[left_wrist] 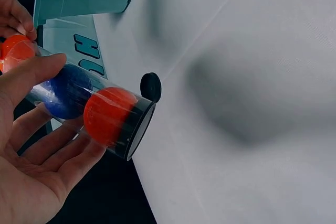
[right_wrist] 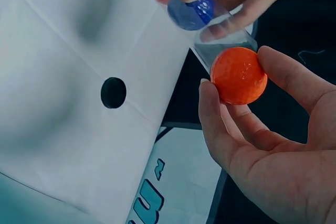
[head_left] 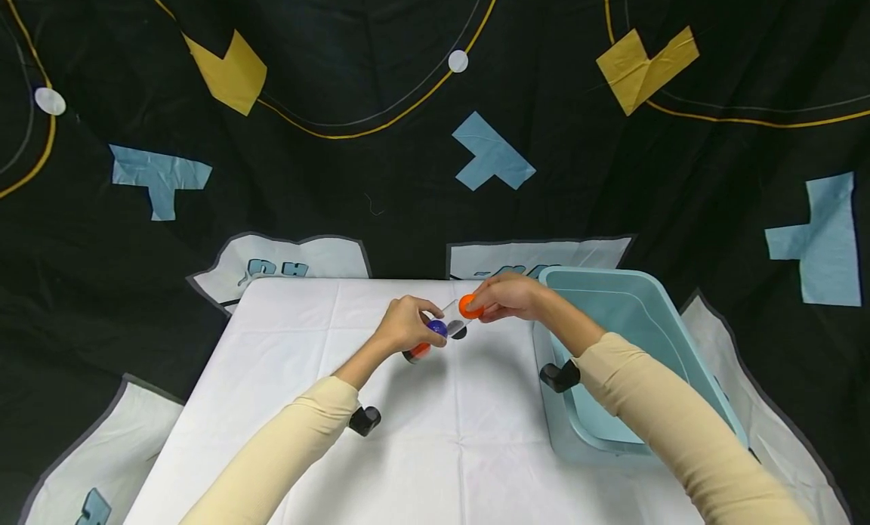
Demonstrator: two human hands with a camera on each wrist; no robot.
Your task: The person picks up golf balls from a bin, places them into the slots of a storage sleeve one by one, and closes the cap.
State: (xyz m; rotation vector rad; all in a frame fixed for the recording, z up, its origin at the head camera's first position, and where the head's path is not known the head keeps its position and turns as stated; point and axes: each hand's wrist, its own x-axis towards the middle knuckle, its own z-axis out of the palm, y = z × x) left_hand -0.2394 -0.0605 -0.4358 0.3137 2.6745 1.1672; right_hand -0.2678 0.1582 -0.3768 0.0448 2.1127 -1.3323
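Observation:
My left hand (head_left: 405, 325) grips a clear tube (left_wrist: 137, 129) with a black end, held tilted above the white table. Inside lie a blue ball (left_wrist: 68, 92) and, against the black end, a red-orange ball (left_wrist: 110, 115). At the tube's other end, my right hand (head_left: 511, 294) pinches an orange ball (right_wrist: 239, 75) between thumb and fingers. That ball sits at the mouth; in the right wrist view a gap separates it from the blue one. A round black cap (right_wrist: 113, 93) rests on the table below the tube.
A light blue plastic bin (head_left: 605, 277) stands at the table's right side, beneath the right forearm. The white cloth-covered table (head_left: 408, 464) ends at a black curtain (head_left: 367, 193) behind it. Each wrist carries a small black camera mount (head_left: 365, 420).

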